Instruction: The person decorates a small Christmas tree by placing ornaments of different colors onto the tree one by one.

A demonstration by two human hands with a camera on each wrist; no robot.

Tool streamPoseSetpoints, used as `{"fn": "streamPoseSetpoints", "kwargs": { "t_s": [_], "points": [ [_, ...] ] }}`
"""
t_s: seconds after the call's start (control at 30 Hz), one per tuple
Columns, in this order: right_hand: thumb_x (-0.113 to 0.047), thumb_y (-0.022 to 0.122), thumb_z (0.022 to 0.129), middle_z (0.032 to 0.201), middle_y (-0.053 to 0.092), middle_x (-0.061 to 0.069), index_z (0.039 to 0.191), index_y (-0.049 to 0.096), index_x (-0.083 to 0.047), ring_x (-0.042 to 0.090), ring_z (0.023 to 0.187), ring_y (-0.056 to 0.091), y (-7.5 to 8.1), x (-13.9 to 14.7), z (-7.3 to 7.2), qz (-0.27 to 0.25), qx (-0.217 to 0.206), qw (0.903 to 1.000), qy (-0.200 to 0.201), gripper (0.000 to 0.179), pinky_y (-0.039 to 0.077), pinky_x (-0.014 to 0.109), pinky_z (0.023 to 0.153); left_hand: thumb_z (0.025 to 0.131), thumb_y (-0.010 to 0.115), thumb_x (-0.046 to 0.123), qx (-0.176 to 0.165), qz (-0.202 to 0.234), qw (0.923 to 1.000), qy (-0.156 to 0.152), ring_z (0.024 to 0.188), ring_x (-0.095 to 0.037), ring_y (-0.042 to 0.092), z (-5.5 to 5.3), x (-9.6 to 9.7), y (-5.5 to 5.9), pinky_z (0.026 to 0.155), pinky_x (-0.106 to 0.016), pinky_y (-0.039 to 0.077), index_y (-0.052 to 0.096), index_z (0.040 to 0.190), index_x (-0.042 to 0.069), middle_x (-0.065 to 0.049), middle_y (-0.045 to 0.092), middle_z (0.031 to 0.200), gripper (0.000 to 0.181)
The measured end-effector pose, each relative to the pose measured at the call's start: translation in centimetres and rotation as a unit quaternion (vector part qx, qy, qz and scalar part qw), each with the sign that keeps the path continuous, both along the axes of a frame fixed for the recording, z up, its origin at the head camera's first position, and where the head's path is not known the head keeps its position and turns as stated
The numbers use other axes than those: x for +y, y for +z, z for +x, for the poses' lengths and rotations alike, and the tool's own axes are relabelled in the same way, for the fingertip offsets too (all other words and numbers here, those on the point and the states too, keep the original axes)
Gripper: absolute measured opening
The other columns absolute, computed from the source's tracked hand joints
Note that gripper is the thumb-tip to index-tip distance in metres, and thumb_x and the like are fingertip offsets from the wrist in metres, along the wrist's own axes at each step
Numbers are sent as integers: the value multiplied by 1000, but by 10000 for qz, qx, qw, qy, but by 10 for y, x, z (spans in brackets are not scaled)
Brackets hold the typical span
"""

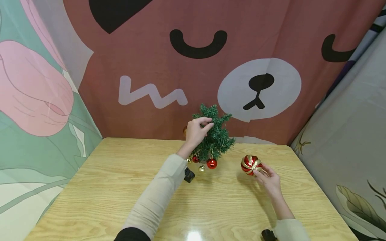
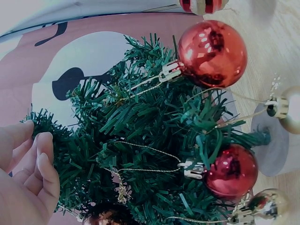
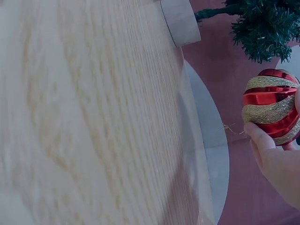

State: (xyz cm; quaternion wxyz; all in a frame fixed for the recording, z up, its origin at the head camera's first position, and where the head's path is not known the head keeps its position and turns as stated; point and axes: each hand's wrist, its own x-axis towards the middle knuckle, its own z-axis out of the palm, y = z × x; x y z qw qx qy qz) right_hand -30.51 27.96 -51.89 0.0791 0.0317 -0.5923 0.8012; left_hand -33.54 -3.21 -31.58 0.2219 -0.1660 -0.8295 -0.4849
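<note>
A small green artificial Christmas tree (image 1: 219, 137) stands near the table's back edge. My left hand (image 1: 196, 132) is at its upper part, thumb and fingertips pinching a branch tip (image 2: 47, 126) in the left wrist view. Hanging low on the tree are a shiny red ball (image 1: 212, 163), a smaller red ball (image 2: 230, 172) and gold balls, one (image 1: 202, 169) at the front. To the right of the tree, my right hand (image 1: 271, 182) holds a red-and-gold striped bauble (image 1: 251, 165) by its side. A thin gold cord (image 3: 234, 129) dangles from this bauble.
The tree's round pale base (image 3: 180, 23) rests on the wooden table (image 1: 120, 187). Behind the table hangs a brown curtain (image 1: 144, 124) with a cartoon bear face. Patterned cloths (image 1: 36, 150) flank both sides.
</note>
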Motion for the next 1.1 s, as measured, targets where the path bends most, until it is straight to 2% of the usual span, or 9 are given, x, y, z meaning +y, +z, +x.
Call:
{"fn": "streamPoseSetpoints", "kwargs": {
  "t_s": [0.1, 0.37, 0.5, 0.6, 0.7, 0.77, 0.9, 1.0, 1.1],
  "points": [
    [-14, 79, 72, 106, 61, -3, 111, 60, -15, 8, 92, 62, 0, -2, 0, -225, 233, 9994, 108, 43, 51, 24, 74, 87, 64, 18, -35, 25, 10000, -26, 51, -26, 60, 0, 0, 0, 38, -22, 37, 69, 106, 6, -8, 66, 77, 23],
    [-5, 77, 72, 113, 55, 5, 116, 56, -8, 14, 97, 61, -7, -10, -6, -623, 407, 9970, 197, 48, 49, 30, 80, 87, 64, 18, -66, 31, 10000, -30, 51, -26, 60, 0, 0, 0, 38, -22, 37, 69, 106, 6, -8, 67, 78, 23],
    [-6, 79, 69, 115, 53, 8, 119, 53, -4, 16, 97, 61, -6, -15, -7, -902, 514, 9942, 272, 56, 48, 33, 82, 87, 64, 19, -112, 36, 9999, -28, 52, -26, 61, -1, 0, 0, 39, -22, 38, 69, 106, 6, -8, 67, 78, 24],
    [-5, 78, 69, 113, 54, 7, 117, 55, -5, 16, 96, 61, -3, -19, -6, -917, 585, 9937, 277, 53, 49, 33, 81, 87, 64, 19, -85, 20, 10000, -31, 51, -25, 60, -1, 0, -1, 39, -22, 39, 69, 106, 7, -7, 67, 78, 23],
    [-3, 75, 73, 112, 55, 4, 114, 58, -9, 15, 97, 61, 9, -27, 2, -911, 713, 9925, 386, 45, 48, 32, 82, 87, 64, 19, -49, 4, 10000, -29, 50, -24, 60, -1, 0, -1, 39, -23, 39, 69, 106, 7, -7, 67, 77, 23],
    [-2, 73, 75, 111, 56, 3, 112, 60, -10, 14, 97, 61, 24, -35, 12, -935, 807, 9913, 456, 40, 48, 31, 83, 87, 64, 19, -56, 10, 10000, -29, 50, -24, 60, -1, 0, -1, 39, -23, 39, 69, 106, 6, -7, 67, 77, 23],
    [10, 62, 81, 107, 55, 4, 108, 60, -8, 14, 95, 61, 56, -53, 33, -1299, 822, 9866, 546, 32, 49, 29, 82, 87, 64, 19, -86, 44, 9999, -48, 52, -26, 61, -1, 0, -1, 39, -22, 39, 69, 106, 6, -8, 67, 78, 24],
    [19, 49, 84, 106, 54, 6, 106, 61, -5, 15, 95, 61, 71, -60, 39, -1597, 755, 9827, 558, 35, 49, 29, 81, 87, 64, 18, -64, 50, 10000, -56, 51, -26, 61, -1, 0, -1, 39, -22, 39, 69, 106, 6, -8, 67, 78, 24],
    [21, 45, 85, 107, 54, 7, 106, 60, -5, 16, 97, 61, 77, -64, 40, -1583, 731, 9833, 528, 37, 49, 30, 82, 87, 64, 18, -26, 18, 10000, -35, 50, -23, 60, -1, 0, -1, 39, -22, 39, 69, 106, 6, -7, 67, 78, 24]
  ]
}}
